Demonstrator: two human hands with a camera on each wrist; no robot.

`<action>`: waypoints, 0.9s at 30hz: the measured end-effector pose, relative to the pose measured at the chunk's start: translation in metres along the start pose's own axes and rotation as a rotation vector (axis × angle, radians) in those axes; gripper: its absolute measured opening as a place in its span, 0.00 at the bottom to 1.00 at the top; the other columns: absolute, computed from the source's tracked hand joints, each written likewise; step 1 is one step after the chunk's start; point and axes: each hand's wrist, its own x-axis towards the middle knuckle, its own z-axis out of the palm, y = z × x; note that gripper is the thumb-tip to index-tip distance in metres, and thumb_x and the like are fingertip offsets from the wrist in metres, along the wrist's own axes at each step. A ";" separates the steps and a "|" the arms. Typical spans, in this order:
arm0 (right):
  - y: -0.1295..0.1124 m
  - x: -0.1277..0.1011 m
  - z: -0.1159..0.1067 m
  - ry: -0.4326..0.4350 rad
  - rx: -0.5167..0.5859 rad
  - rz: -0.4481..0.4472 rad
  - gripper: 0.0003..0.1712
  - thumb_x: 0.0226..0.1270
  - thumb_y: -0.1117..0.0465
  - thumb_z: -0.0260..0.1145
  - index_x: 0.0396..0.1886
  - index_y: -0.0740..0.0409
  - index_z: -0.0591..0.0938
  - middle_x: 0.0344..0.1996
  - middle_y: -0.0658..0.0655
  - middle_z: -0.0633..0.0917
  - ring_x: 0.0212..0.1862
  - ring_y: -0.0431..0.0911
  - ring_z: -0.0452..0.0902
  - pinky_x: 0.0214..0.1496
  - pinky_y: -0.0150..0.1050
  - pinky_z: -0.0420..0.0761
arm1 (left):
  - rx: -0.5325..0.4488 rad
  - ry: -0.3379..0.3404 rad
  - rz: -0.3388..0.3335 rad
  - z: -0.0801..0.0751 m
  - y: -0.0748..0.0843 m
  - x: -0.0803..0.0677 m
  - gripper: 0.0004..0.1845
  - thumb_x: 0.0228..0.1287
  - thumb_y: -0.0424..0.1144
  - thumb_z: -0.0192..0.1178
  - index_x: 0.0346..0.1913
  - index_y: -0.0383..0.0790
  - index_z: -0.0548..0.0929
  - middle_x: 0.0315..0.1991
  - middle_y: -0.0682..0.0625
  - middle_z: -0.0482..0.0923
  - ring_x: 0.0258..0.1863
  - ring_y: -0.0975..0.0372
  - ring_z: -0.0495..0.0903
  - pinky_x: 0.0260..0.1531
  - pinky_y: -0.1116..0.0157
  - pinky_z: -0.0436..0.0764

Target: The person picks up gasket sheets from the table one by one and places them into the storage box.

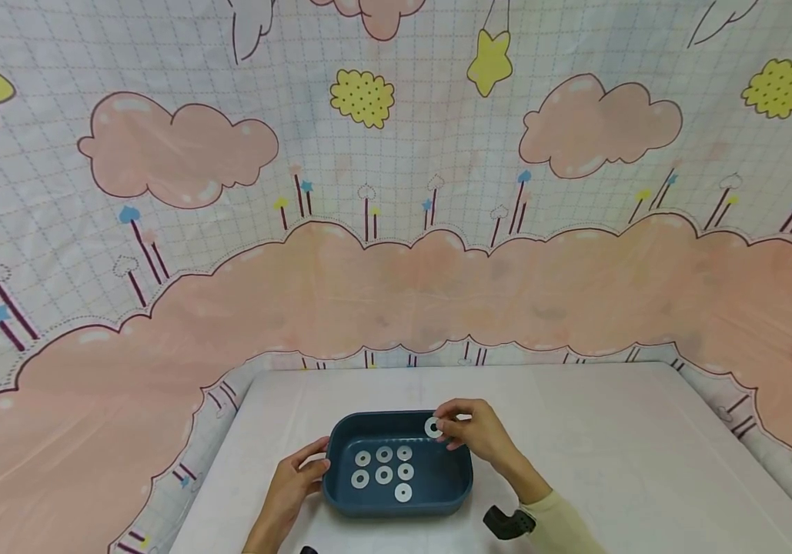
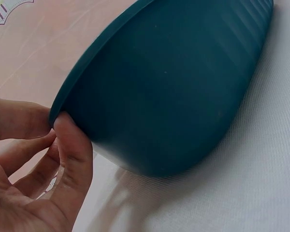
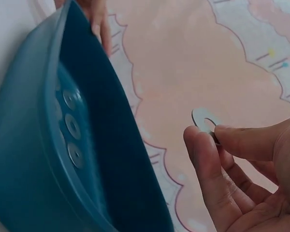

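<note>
We start with the cloud-printed cloth [image 1: 396,292] that hangs behind and drapes down to the white surface [image 1: 610,454]. On that surface sits a dark blue tray [image 1: 396,504], shallow, with rounded corners and a faintly ribbed outer wall. It looks like stiff plastic, light enough to slide if nudged.

Our left hand [image 1: 292,488] rests against the tray's left end. The wrist view shows the thumb [image 2: 72,159] pressed to the wall just under the rim with the fingers loosely curled beside it. It steadies the tray, not wrapping round it.

Our right hand [image 1: 482,435] hovers over the tray's far right corner, thumb and fingertips [image 3: 203,154] pinching a flat metal washer [image 1: 433,427] by its edge, so this grip is closed on the washer.

Seven more washers [image 1: 384,475] lie flat on the tray floor in rough rows, near one another.

We judge the washer to be thin, rigid, smooth and light. It is likely to slip from the fingertips and hard to lift once flat, so the rim is the place to hold it, or a fingertip through the hole.
</note>
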 end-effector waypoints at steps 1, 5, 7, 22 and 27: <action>0.000 0.000 0.003 -0.008 0.005 -0.001 0.09 0.65 0.65 0.66 0.44 0.64 0.84 0.36 0.61 0.84 0.35 0.51 0.88 0.33 0.38 0.86 | 0.001 -0.002 -0.001 0.000 0.000 0.000 0.26 0.66 0.31 0.58 0.67 0.33 0.72 0.60 0.37 0.73 0.43 0.58 0.81 0.38 0.63 0.83; -0.001 0.001 0.013 -0.033 0.039 0.003 0.09 0.66 0.66 0.66 0.43 0.66 0.85 0.36 0.62 0.84 0.33 0.48 0.87 0.32 0.38 0.86 | 0.004 -0.005 -0.005 -0.001 0.000 0.000 0.26 0.66 0.32 0.58 0.67 0.33 0.72 0.61 0.37 0.73 0.44 0.58 0.81 0.39 0.63 0.83; -0.001 0.002 0.018 -0.048 0.053 0.013 0.09 0.66 0.66 0.66 0.43 0.66 0.85 0.36 0.61 0.84 0.33 0.48 0.87 0.32 0.38 0.86 | 0.006 -0.003 -0.005 -0.001 0.000 0.000 0.26 0.67 0.32 0.58 0.67 0.33 0.72 0.61 0.37 0.73 0.43 0.58 0.81 0.39 0.63 0.83; 0.009 0.009 0.046 -0.140 0.141 0.134 0.08 0.64 0.70 0.65 0.42 0.67 0.85 0.31 0.58 0.83 0.31 0.49 0.88 0.32 0.40 0.86 | 0.009 0.010 -0.001 0.001 0.001 -0.002 0.26 0.66 0.32 0.59 0.67 0.33 0.73 0.60 0.38 0.73 0.43 0.59 0.81 0.37 0.64 0.83; 0.013 0.011 0.054 -0.172 0.156 0.175 0.09 0.63 0.70 0.66 0.42 0.68 0.84 0.29 0.58 0.83 0.30 0.50 0.88 0.31 0.40 0.86 | 0.005 0.008 -0.002 0.001 0.001 -0.001 0.26 0.66 0.32 0.59 0.67 0.33 0.73 0.60 0.38 0.73 0.42 0.59 0.81 0.36 0.65 0.83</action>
